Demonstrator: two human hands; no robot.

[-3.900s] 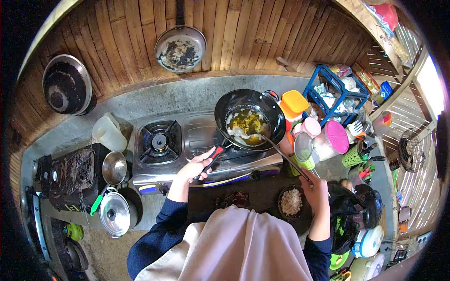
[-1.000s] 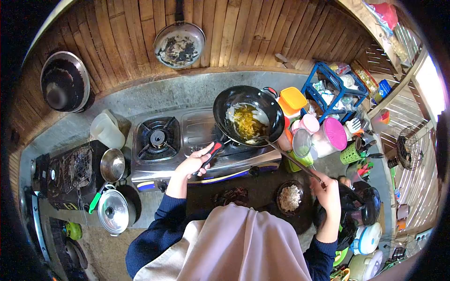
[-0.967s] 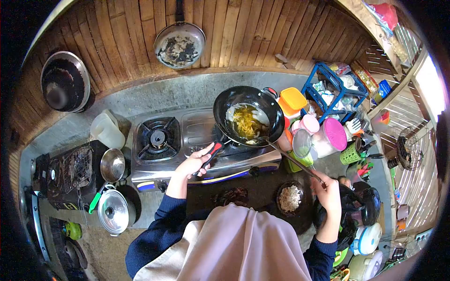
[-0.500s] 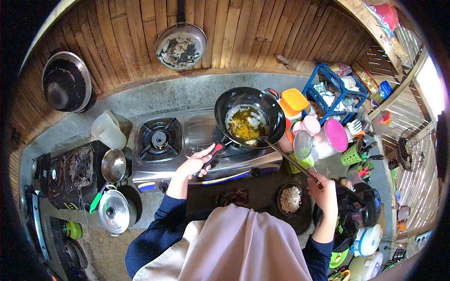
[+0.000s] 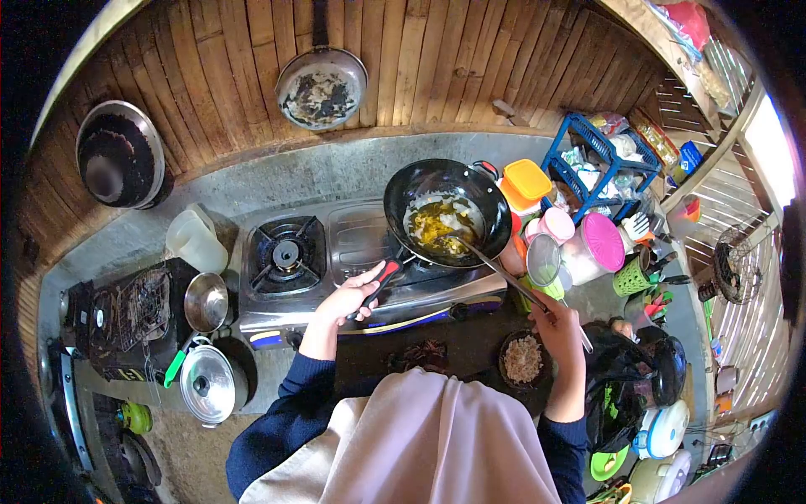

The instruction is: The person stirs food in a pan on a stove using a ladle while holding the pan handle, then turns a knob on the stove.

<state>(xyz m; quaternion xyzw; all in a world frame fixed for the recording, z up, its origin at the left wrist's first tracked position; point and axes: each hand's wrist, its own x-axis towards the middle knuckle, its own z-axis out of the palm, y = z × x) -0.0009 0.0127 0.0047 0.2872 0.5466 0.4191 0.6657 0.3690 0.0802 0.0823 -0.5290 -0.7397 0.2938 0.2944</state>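
My left hand (image 5: 349,296) is closed around the black and red handle of a dark wok (image 5: 405,186), which sits over the stove's right burner. Inside the wok lies a yellow and white mass that looks like egg (image 5: 432,225). My right hand (image 5: 557,329) grips the long handle of a metal spatula (image 5: 507,275). Its head reaches into the wok, partly hidden in the yellow part. Close to my right wrist stands a small dark bowl (image 5: 522,359) of pale, grainy food.
A bare burner (image 5: 285,254) is at the stove's left. Lidded containers, including one with a pink lid (image 5: 603,244), and a sieve (image 5: 544,259) crowd the wok's right side. A blue rack (image 5: 579,181) stands behind them. At left are a saucepan (image 5: 206,302) and lidded pot (image 5: 207,384).
My right hand has shifted left and slightly up, carrying the spatula's head further into the wok. The yellow mass has changed shape. My left hand stays on the wok handle.
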